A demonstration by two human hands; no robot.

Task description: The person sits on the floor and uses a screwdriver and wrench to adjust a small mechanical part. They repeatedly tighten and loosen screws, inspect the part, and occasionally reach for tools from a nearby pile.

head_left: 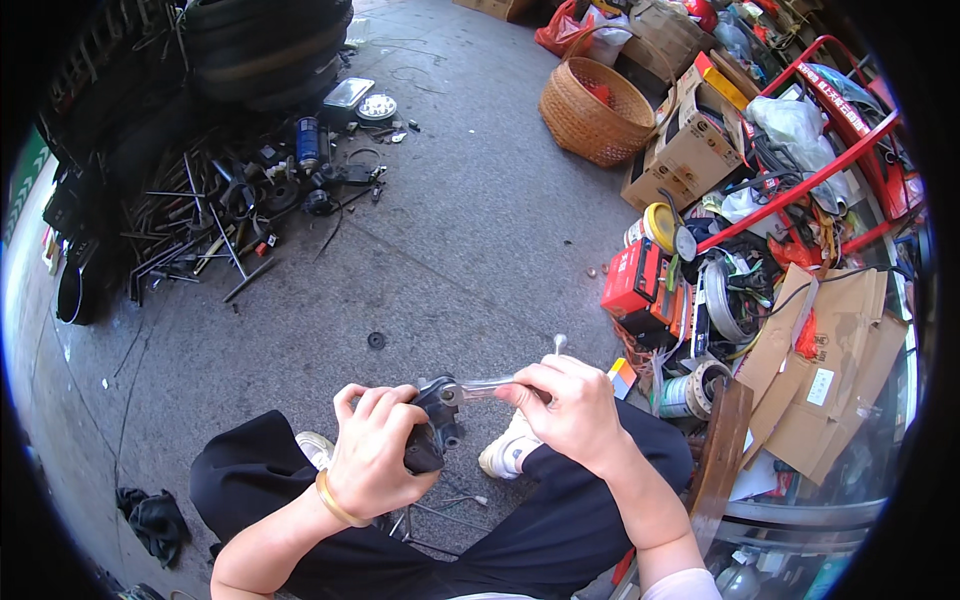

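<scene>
My left hand (378, 445) is wrapped round a black metal part (432, 415), which it holds up between my knees. The lower side of that part is mostly covered by my fingers and palm. In my right hand (568, 405) is a shiny silver wrench (485, 388), pinched between thumb and fingers. One end of the wrench sits against the upper right of the black part, at a round fitting. A silver tip shows above my right knuckles. On my left wrist is a yellow bangle (337, 502).
A small black ring (376, 340) lies on the grey floor ahead. Scattered tools (215, 215) and a blue can (307, 143) are at the far left, near stacked tires (262, 50). To the right stand a wicker basket (597, 112), a red-and-black battery (637, 285) and flattened cardboard (820, 380).
</scene>
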